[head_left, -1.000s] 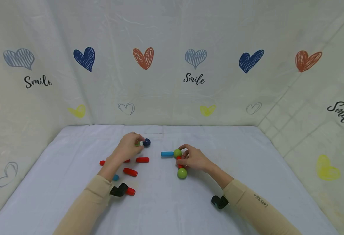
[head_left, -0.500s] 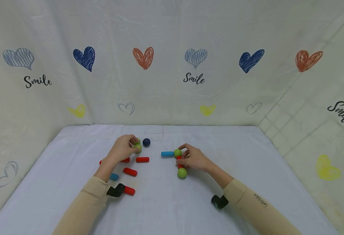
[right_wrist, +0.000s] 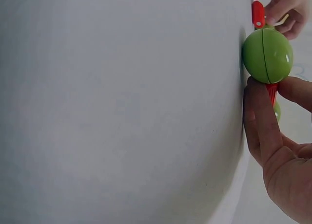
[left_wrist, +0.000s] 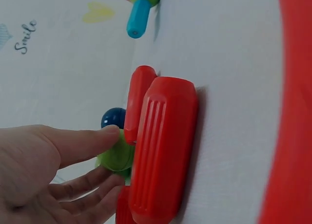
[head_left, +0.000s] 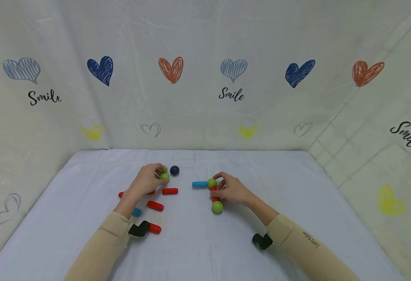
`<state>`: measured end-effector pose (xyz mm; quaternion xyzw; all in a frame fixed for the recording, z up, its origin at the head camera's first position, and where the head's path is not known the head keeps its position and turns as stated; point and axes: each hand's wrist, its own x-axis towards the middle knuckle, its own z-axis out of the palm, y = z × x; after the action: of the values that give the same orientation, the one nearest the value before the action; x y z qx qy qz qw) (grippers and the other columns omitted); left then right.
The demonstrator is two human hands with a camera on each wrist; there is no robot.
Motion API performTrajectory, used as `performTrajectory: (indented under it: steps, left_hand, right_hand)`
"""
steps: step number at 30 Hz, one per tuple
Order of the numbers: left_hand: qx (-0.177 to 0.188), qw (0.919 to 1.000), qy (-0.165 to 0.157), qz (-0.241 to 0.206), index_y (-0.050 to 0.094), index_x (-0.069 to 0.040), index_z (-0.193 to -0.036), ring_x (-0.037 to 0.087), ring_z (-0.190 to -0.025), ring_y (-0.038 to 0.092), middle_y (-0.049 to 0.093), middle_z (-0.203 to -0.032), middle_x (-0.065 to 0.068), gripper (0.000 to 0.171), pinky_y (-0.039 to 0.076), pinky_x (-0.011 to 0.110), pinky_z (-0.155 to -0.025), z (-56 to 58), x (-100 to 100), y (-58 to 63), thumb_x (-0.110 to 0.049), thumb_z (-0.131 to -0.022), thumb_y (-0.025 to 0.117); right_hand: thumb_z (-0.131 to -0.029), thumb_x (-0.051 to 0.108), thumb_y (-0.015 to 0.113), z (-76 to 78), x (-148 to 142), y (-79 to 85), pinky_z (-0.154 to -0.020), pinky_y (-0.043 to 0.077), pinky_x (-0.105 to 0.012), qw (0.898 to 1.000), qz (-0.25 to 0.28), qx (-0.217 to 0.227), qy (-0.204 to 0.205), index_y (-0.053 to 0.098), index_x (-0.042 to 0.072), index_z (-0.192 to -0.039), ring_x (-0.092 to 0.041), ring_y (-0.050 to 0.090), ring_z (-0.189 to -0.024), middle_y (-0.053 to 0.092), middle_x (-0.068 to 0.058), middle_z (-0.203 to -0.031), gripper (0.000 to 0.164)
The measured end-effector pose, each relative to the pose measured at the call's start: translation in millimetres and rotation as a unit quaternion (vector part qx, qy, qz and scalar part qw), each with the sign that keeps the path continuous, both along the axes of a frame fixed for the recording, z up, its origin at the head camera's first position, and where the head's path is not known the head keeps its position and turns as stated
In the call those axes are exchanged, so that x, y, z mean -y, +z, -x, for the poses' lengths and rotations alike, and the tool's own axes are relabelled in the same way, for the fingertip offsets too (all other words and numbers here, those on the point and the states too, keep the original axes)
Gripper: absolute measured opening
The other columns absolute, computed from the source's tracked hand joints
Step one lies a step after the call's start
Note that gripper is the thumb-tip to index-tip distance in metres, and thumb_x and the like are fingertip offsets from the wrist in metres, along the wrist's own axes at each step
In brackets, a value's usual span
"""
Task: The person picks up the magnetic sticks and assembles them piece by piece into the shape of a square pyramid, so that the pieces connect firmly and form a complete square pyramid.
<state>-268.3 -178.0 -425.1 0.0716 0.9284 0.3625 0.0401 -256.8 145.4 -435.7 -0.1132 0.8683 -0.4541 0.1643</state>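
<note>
My left hand [head_left: 149,177] is at the back left of the table, pinching a green ball [head_left: 164,177] between thumb and fingers. A second green ball [head_left: 165,169] shows just behind it, partly covered by the fingers. To their right lies a dark blue ball [head_left: 175,170]. With its fingers, my right hand [head_left: 231,189] grips a red rod [head_left: 214,194]. This rod runs between a far green ball [head_left: 212,183] and a near green ball [head_left: 217,207]. A light blue rod [head_left: 200,184] sticks out leftward from the far ball. The right wrist view shows the near green ball [right_wrist: 267,56] close up.
Several red rods lie at the left, among them one red rod [head_left: 170,191], another red rod [head_left: 155,205] and one beside the black wrist camera [head_left: 140,229]. A blue rod [head_left: 136,212] is partly behind the left forearm. Behind the white table [head_left: 198,249] hangs a printed curtain [head_left: 198,117].
My left hand has moved from beside the dark blue ball a little left and nearer, onto the green ball. The right hand and its joined pieces have stayed in place.
</note>
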Motion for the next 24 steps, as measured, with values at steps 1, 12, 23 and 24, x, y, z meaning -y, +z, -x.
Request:
performTrajectory:
  steps: [1,12,23,24]
  left_hand:
    - [0.0,1.0,-0.001,0.001,0.065,-0.004,-0.123,0.031,-0.104,0.06,0.064,-0.114,0.014,0.036,0.056,0.041,-0.087,0.2,-0.1,-0.7,-0.012,-0.091,0.079]
    - [-0.003,0.9999,-0.01,-0.002,0.064,-0.002,-0.122,0.032,-0.103,0.061,0.065,-0.114,0.015,0.035,0.057,0.042,-0.088,-2.2,-1.1,-2.3,-0.01,-0.091,0.079]
    - [0.003,0.9998,-0.009,-0.018,0.064,-0.004,-0.121,0.03,-0.102,0.061,0.066,-0.114,0.012,0.034,0.058,0.036,-0.076,-8.3,-6.7,1.7,-0.011,-0.091,0.078]
    - [0.004,0.9998,-0.01,-0.019,0.064,-0.005,-0.121,0.03,-0.102,0.061,0.066,-0.115,0.012,0.033,0.058,0.036,-0.076,-8.6,-7.4,1.9,-0.011,-0.091,0.078]
  right_hand:
    - [-0.091,0.018,0.08,0.0,-0.1,-0.2,-0.069,0.06,-0.033,1.0,0.001,0.001,0.0,0.053,0.006,-0.136,-0.02,0.063,-0.077,0.062,-0.009,-0.095,0.054]
    - [-0.09,0.018,0.081,-0.1,0.3,-1.1,-0.069,0.06,-0.032,1.0,-0.005,0.001,-0.005,0.053,0.007,-0.135,-0.021,0.064,-0.077,0.063,-0.009,-0.095,0.054]
    - [-0.09,0.017,0.08,-0.8,-0.4,-0.5,-0.07,0.06,-0.032,1.0,0.001,0.001,0.0,0.053,0.006,-0.136,-0.021,0.064,-0.079,0.062,-0.01,-0.096,0.054]
    - [-0.09,0.017,0.08,-0.6,-0.6,-0.6,-0.07,0.06,-0.032,1.0,0.0,0.001,0.001,0.052,0.006,-0.136,-0.021,0.064,-0.079,0.062,-0.01,-0.097,0.054]
